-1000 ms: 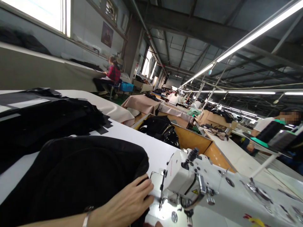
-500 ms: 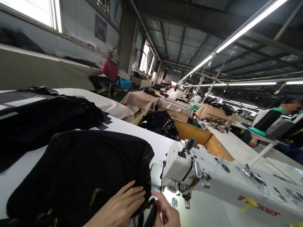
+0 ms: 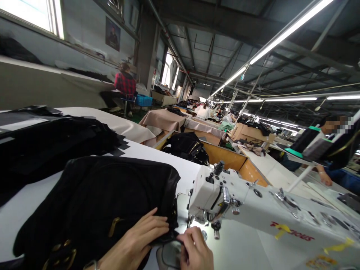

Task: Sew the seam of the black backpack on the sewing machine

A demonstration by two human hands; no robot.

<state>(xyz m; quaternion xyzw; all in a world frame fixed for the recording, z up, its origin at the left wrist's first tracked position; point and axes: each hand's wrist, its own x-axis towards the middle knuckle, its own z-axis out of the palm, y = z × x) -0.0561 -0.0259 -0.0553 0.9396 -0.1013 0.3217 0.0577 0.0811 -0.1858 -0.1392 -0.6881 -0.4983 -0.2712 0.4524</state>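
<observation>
A black fabric bag (image 3: 92, 202) lies on the white sewing table (image 3: 174, 168), with a brass zip pull (image 3: 114, 227) and brass fittings on its top. My left hand (image 3: 137, 236) grips the bag's near edge, fingers on the black fabric beside the zip pull. My right hand (image 3: 195, 249) pinches a black strap loop (image 3: 168, 255) that comes from the bag's corner. Both hands are just in front of the white sewing machine's presser foot (image 3: 195, 221), and the lit needle plate is partly hidden.
A pile of black fabric pieces (image 3: 50, 138) lies on the table at left. Beyond stands a wooden bin holding a black bag (image 3: 185, 148). A co-worker in a red plaid shirt (image 3: 125, 84) sits far off. Another co-worker's hand (image 3: 324, 178) shows at right.
My right hand has come up into view and taken the strap loop. The bag now shows its brass fittings, and my left hand has moved left along its edge. The whole view has shifted.
</observation>
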